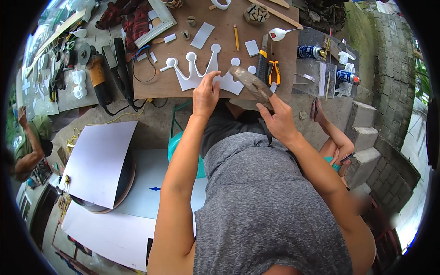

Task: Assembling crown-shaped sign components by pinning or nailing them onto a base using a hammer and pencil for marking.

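A white crown-shaped cutout (187, 81) with round tips lies near the table's front edge. Over its middle is my left hand (206, 95), its fingertips pinched together; whatever they hold is too small to make out. My right hand (280, 120) grips a worn brown bar with a rounded end (251, 84), tilted across the right part of the crown. The bar hides some of the cutout. Just right of it lie a black and yellow cutter (261, 66) and orange-handled pliers (274, 73).
On the brown table (160, 87) are a pencil (236, 38), white pieces (202, 35) and a white glue bottle (277, 34). An angle grinder (95, 73) lies left, spray cans (310, 52) right. White sheets (103, 160) rest behind on the left. Other people sit at both sides.
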The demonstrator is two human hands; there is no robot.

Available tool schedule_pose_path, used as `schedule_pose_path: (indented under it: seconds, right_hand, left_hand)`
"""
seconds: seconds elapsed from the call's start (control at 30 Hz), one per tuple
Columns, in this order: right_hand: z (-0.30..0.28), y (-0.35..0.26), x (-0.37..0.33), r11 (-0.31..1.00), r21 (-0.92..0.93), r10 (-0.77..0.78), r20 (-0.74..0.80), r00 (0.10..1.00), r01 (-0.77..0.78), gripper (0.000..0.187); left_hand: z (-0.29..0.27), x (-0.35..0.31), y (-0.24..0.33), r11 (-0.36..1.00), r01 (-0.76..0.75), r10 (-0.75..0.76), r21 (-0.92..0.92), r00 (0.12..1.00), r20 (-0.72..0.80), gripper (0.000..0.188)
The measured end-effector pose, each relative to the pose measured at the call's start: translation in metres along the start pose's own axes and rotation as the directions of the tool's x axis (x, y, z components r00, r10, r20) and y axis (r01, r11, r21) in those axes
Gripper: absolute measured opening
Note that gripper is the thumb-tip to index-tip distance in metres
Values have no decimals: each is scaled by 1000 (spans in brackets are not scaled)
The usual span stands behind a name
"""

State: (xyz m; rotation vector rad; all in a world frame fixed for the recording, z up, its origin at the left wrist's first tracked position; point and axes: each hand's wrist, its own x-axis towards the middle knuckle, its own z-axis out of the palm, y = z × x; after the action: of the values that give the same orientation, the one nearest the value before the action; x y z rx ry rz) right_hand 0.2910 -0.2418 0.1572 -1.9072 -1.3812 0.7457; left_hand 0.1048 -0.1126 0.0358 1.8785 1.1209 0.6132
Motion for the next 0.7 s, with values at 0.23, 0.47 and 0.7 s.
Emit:
schedule_pose_path:
  seconds: [0.23,0.47,0.7]
  right_hand:
    - [-25,8,-6,995,-1,104,-90,990,-104,37]
    - [-26,10,-17,983,25,182,-128,975,-180,39]
    - [-22,1,-22,970,78,238,-123,963,-230,39]
  left_hand:
    - [-24,-19,22,1000,18,-20,-21,991,-129,27]
    - [-52,37,47,969,-189,220,160,954,-205,24]
    - [-89,153,35,865,-166,287,473,938,-196,18]
